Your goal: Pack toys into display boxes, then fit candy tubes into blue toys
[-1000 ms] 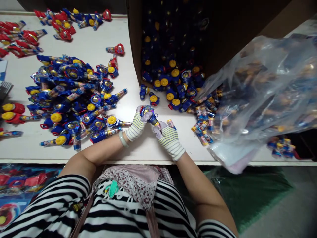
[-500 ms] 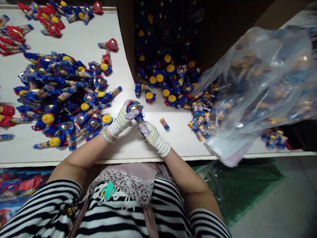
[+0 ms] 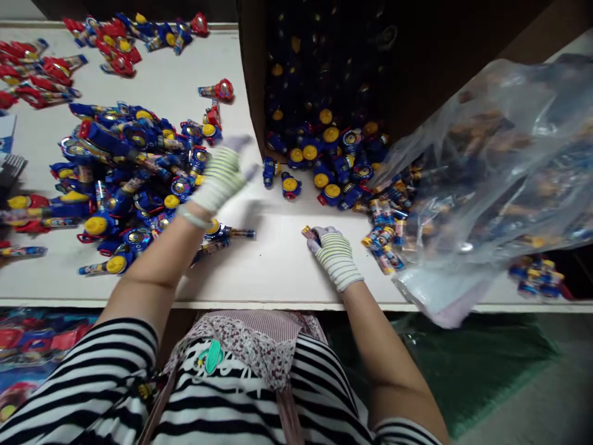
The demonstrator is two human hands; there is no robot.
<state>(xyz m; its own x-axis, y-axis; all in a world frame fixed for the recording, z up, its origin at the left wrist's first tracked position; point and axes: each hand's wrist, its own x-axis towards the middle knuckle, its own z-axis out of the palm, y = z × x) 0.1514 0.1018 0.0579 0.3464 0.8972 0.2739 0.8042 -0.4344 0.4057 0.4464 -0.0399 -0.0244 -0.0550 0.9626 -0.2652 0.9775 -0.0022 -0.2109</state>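
Note:
My right hand (image 3: 334, 254), in a striped glove, pinches a small printed tube (image 3: 309, 233) low over the white table. My left hand (image 3: 223, 176), gloved alike and wearing a pale bangle, is blurred in the air with its fingers apart and nothing in them. It hovers between a heap of blue toys with tubes (image 3: 139, 161) and a large dark box. Under my left wrist lies a blue toy with a tube (image 3: 231, 232) pointing right. Nearest my left hand on the box side are a small blue toy (image 3: 269, 171) and one with a yellow disc (image 3: 290, 185).
Many blue toys with yellow discs spill from the cardboard box (image 3: 252, 80). At right, a clear plastic bag (image 3: 463, 185) holds many tubes, with loose tubes (image 3: 383, 232) beside it. Red toys (image 3: 58, 71) lie at far left. The table's front edge (image 3: 278, 305) runs before my body.
Both hands have parted. The blue toy they held is out of them, and one with a tube lies by my left wrist. My left hand rose; my right moved right and took the loose tube.

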